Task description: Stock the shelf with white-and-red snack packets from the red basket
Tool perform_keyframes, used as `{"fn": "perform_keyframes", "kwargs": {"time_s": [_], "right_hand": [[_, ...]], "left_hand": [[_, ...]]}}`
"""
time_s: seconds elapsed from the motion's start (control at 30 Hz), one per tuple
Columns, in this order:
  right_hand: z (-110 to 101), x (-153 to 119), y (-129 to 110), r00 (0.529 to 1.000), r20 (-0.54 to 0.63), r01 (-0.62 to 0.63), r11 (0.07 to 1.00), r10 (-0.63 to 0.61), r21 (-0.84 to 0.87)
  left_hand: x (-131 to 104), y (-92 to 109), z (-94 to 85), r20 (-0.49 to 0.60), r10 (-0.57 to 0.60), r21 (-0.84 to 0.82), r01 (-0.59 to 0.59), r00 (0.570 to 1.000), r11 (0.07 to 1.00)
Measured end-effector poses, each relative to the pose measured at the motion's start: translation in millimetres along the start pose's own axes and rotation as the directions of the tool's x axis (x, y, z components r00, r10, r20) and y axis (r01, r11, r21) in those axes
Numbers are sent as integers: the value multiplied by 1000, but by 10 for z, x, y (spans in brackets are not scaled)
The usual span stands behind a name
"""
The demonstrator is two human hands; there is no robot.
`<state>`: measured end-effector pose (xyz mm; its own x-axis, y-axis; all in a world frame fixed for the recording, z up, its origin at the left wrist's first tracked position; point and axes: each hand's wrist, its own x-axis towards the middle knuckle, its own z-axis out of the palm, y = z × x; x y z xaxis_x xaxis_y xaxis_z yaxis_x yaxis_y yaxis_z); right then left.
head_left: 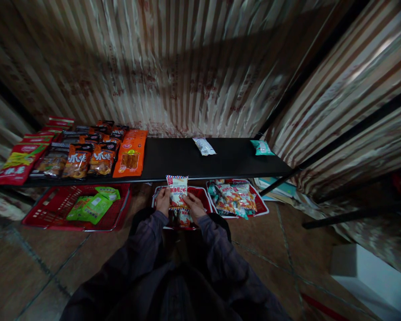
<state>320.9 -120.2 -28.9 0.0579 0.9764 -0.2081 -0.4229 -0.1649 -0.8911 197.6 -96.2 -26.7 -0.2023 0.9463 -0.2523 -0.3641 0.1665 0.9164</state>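
A white and red snack bag point(177, 189) is held upright between my two hands, over a red basket point(205, 196) with similar bags inside. My left hand point(163, 200) grips the bag's left edge. On its right edge, my right hand point(194, 205) holds it with the thumb on the front. Just beyond the bag runs the front edge of a black shelf point(173, 160). A white and blue bag point(204, 146) lies at the back of that shelf, and a teal bag point(262, 148) lies near its right end.
Orange, black and red snack bags point(76, 160) fill the shelf's left part. A red basket point(120, 214) with green packets point(92, 207) stands at left, another basket point(262, 207) with mixed bags at right. Dark posts, a corrugated wall and a white box point(374, 276) surround the area.
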Motion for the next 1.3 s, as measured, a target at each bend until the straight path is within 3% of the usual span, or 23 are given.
{"fn": "perform_keyframes", "kwargs": {"time_s": [0.33,0.67,0.83,0.97,1.1,1.3], "right_hand": [[72,-69,-84,1000,-16,-1,1000,2,12],[91,-217,-156,994,8,-107,991,107,75],[111,-212,-107,999,20,-50,994,48,99],[124,-140,-113,996,-83,-14,997,20,70],[95,-61,-195,987,-159,37,997,-27,66],[66,-31,-260,985,-154,87,996,-80,37]], "left_hand": [[58,163,-5,101,-20,41,16,995,999],[36,131,80,26,4,-12,-3,1000,1000],[72,186,61,19,-6,19,6,1000,1000],[83,227,37,82,-8,10,7,997,1000],[1,244,-7,148,-84,6,84,985,996],[-135,212,2,272,-120,-58,141,955,988]]}}
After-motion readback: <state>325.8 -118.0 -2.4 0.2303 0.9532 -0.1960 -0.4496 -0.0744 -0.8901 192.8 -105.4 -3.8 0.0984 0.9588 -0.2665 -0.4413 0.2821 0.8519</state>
